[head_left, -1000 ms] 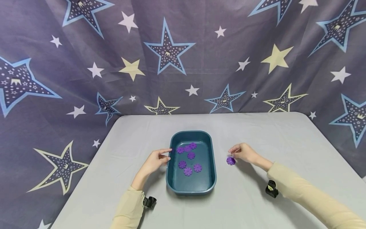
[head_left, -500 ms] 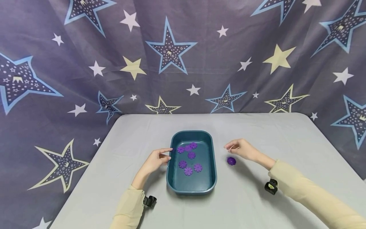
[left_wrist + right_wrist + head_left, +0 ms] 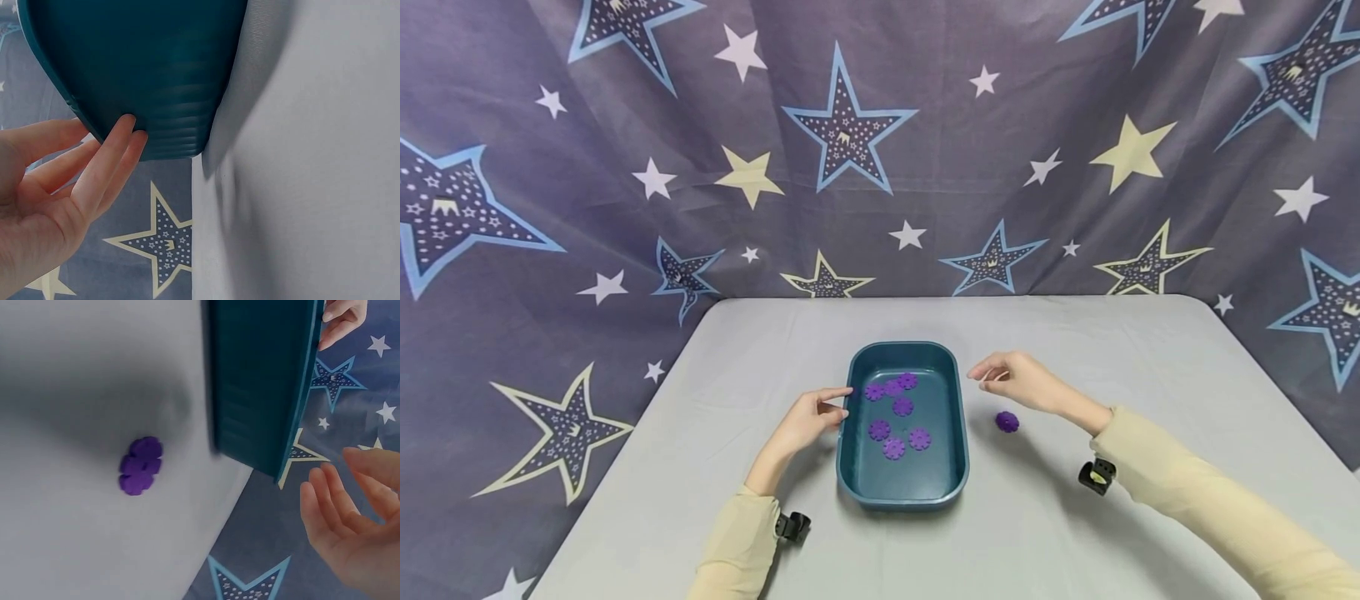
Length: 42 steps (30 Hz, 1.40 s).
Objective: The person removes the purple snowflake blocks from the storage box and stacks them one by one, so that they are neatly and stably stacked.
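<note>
My left hand (image 3: 799,427) grips the left rim of a dark teal plastic tray (image 3: 902,490), with fingers on both sides of the rim in the left wrist view. Inside the tray lie several purple notched discs (image 3: 893,449). Another purple notched disc (image 3: 1007,422) sits alone on the table right of the tray; in the right wrist view this piece (image 3: 141,465) looks lobed and stands out from the cloth. Above the table, between that disc and the tray's right wall, hovers my right hand (image 3: 1018,381). Its fingers are loosely bent and hold nothing.
A pale cloth covers the table (image 3: 760,350). Behind it hangs a grey-purple curtain (image 3: 940,167) with star prints. Each forearm wears a black wrist camera (image 3: 793,527) under a beige sleeve (image 3: 1210,500).
My right hand has let go of the single purple disc, risen and moved left toward the tray. The disc stays on the table. My left hand keeps its place on the rim.
</note>
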Tool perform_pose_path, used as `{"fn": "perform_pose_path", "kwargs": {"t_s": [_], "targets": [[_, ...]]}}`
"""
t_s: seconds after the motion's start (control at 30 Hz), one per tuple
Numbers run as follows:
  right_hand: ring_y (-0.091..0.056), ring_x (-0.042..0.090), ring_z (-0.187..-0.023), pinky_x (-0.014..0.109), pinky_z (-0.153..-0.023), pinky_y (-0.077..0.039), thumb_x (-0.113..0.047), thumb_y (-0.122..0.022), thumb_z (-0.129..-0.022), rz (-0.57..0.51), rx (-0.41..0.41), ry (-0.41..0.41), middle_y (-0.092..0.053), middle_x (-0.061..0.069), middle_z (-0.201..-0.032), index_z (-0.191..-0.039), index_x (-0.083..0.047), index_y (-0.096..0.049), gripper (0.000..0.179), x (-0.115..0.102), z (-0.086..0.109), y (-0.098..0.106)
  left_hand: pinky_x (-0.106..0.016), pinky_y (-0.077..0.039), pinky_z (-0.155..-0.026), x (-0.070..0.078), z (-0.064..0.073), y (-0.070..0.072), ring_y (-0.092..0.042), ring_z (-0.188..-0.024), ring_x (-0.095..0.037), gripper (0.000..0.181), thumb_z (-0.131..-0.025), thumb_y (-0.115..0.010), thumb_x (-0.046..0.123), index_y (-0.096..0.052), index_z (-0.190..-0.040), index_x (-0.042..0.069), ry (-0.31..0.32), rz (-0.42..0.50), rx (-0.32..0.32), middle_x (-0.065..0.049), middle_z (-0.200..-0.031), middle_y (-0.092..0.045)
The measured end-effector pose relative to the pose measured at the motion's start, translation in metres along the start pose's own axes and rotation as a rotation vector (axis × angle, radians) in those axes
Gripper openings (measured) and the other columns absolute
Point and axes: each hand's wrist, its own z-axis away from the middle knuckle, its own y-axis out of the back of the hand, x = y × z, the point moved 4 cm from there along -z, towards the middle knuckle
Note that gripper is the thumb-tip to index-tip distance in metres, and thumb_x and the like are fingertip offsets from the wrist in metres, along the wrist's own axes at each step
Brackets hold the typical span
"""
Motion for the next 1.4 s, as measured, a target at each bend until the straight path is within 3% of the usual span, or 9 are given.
{"fn": "perform_pose_path", "kwargs": {"t_s": [0.3,0.6,0.87,1.4], "targets": [[-0.059,0.023,-0.085,0.029,-0.071,-0.051,-0.001,-0.056,-0.082,0.017,-0.073,0.027,-0.063,0.013,-0.099,-0.102,0.001,-0.063,0.021,-0.019,-0.011,-0.006,-0.032,-0.053,-0.070,-0.001,-0.001,0.000,-0.061,-0.084,-0.030,0.038,-0.083,-0.055,-0.002,-0.050,-0.121,-0.008,0.007,0.010,-0.001,-0.029,-0.101,-0.059],[-0.059,0.020,-0.083,0.029,-0.075,-0.051,0.002,-0.056,-0.082,0.018,-0.155,0.128,-0.061,0.014,-0.100,-0.101,0.001,-0.063,0.020,-0.033,-0.023,-0.020,-0.033,-0.053,-0.070,-0.002,-0.002,-0.001,-0.061,-0.084,-0.029,0.038,-0.083,-0.055,-0.001,-0.049,-0.121,-0.008,0.004,0.020,-0.005,-0.028,-0.100,-0.059],[-0.059,0.015,-0.080,0.019,-0.069,-0.050,-0.003,-0.058,-0.082,0.056,-0.230,0.117,-0.061,0.007,-0.097,-0.102,-0.003,-0.064,0.020,-0.038,-0.030,-0.034,-0.033,-0.053,-0.069,-0.003,-0.002,0.000,-0.061,-0.082,-0.027,0.038,-0.083,-0.055,-0.002,-0.050,-0.120,-0.008,0.001,0.008,-0.001,-0.027,-0.098,-0.060],[-0.060,0.019,-0.084,0.018,-0.070,-0.049,-0.003,-0.063,-0.077,0.110,-0.406,0.165,-0.060,0.013,-0.101,-0.102,-0.001,-0.064,0.025,-0.036,-0.038,-0.060,-0.035,-0.053,-0.071,-0.002,-0.002,0.001,-0.061,-0.080,-0.024,0.038,-0.082,-0.055,-0.002,-0.050,-0.120,-0.007,-0.001,0.010,0.001,-0.024,-0.095,-0.062]]}}
